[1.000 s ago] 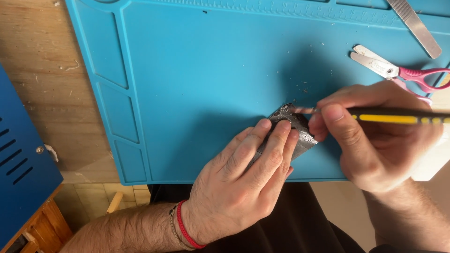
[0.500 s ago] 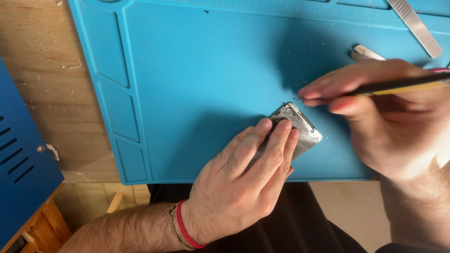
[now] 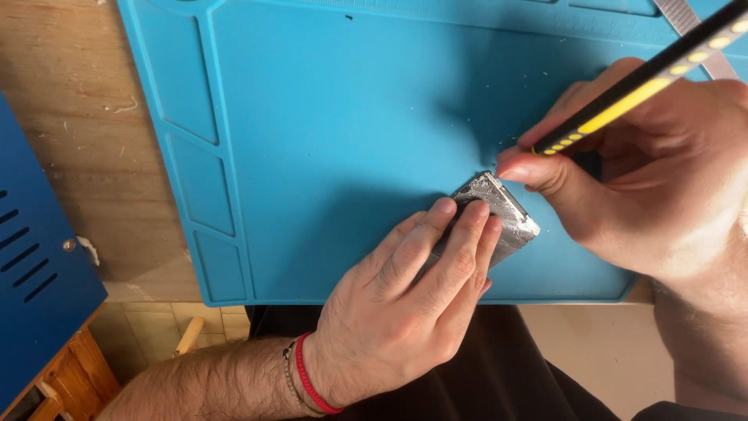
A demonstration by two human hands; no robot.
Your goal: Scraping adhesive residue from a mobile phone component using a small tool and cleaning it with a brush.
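A pale wooden surface [image 3: 74, 148] carries a large blue silicone work mat [image 3: 327, 132] with moulded side compartments; a dark blue vented metal case [image 3: 35, 257] sits at the left edge, tiled floor [image 3: 148, 320] below. Near the mat's near edge lies a small flat silvery metal-cased device [image 3: 499, 214]. The left hand [image 3: 397, 312] presses it flat, fingers together on top. The right hand [image 3: 639, 187] pinches a black-and-yellow slim tool [image 3: 647, 86], its tip hidden behind the thumb at the device's far corner. Since the earlier frame, the right hand has lifted back from the device and now covers the scissors.
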